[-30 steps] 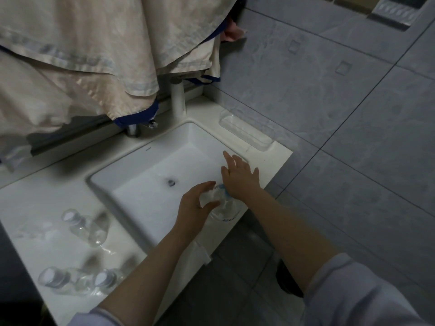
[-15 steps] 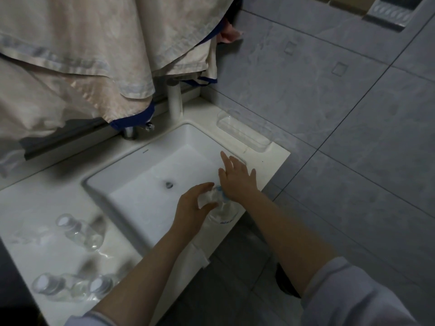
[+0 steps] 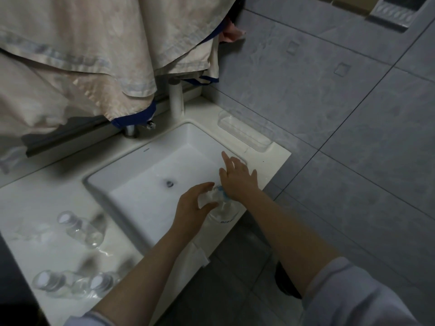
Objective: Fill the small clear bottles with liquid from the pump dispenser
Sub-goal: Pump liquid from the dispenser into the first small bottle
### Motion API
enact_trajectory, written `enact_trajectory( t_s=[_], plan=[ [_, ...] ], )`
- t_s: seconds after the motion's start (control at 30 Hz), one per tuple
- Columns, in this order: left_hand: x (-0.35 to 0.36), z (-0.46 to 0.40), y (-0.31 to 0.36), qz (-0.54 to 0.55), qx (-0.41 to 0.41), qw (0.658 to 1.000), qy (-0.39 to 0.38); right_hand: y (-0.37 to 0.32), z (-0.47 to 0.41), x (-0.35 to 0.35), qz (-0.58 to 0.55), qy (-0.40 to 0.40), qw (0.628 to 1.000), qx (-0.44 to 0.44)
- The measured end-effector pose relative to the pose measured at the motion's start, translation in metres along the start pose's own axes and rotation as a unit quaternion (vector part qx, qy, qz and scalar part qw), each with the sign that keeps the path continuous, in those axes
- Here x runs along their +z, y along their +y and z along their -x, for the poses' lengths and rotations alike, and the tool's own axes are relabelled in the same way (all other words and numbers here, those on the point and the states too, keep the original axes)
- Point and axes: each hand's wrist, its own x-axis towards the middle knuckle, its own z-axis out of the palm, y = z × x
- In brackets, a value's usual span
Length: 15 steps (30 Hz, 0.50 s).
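Left hand: the left hand (image 3: 190, 208) curled round a small clear bottle (image 3: 208, 198), thumb and fingers clasping it.
Right hand: the right hand (image 3: 237, 178) lay flat, fingers straight and spread, pressing on the pump dispenser (image 3: 222, 209) just below its palm.
Bottle mouth: at the blue nozzle between the hands; contact unclear.
Other bottles: three clear bottles (image 3: 80, 229) lay well left of the left hand on the white counter (image 3: 42, 203).
Sink: the basin (image 3: 150, 184) lay just beyond both hands.
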Motion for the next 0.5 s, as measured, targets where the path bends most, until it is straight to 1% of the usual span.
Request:
enact_trajectory(
  t_s=[0.2,0.37,0.5],
  plan=[
    [-0.004,-0.004,0.006,-0.004,0.008,1.0,0.004,-0.002,-0.002,-0.011,0.01,0.037,0.999,-0.017],
    [-0.001,-0.002,0.002,-0.005,0.002,1.0,0.0,0.0,0.0,0.001,-0.007,0.015,1.0,0.005],
    [-0.001,-0.001,0.0,0.0,-0.002,1.0,0.001,-0.001,0.001,0.002,0.004,0.023,1.0,-0.006]
  ],
)
